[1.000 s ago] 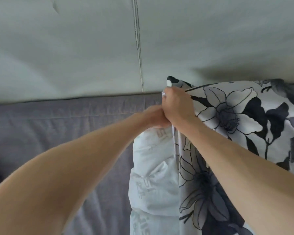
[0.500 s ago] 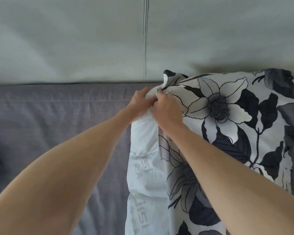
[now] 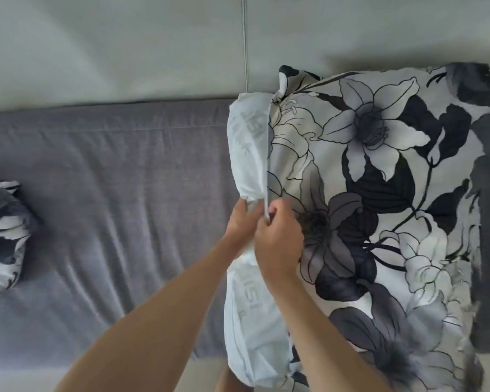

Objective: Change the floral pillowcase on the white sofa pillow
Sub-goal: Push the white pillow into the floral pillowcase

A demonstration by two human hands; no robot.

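Hands first: right hand point(image 3: 277, 239) clamped in a pinch on the open edge point(image 3: 268, 165) of the case point(image 3: 379, 171), left hand point(image 3: 239, 222) pressed against it, fingers curled into the white pillow point(image 3: 248, 142) just beside that edge, by the look of it; fingertips partly hidden behind the right hand. Hard to tell whether a zip pull sits in the pinch.

Then, from big to small:

- Sofa point(image 3: 111, 199): grey seat carrying everything, pale backrest point(image 3: 125, 46) behind. Use the seat as support; keep the pillow lying flat on it, not lifted.
- Case: floral, spread across the right of the seat, covering most of the pillow. Keep it smooth and unbunched so the opening runs straight.
- Pillow: inside the case, a white strip bulging out along the left, open side, above and below the hands. Likely step in hand: tucking this in and closing the edge over it. Push the bulge inward with the left hand a little ahead of the right, so no white cloth gets trapped.
- Edge: taut from the top corner down to the pinch. Hold that tension, work downward in short pulls, and stop to free the fabric at any snag.
- Second floral bundle point(image 3: 3, 233): well apart at the far left. Leave alone.
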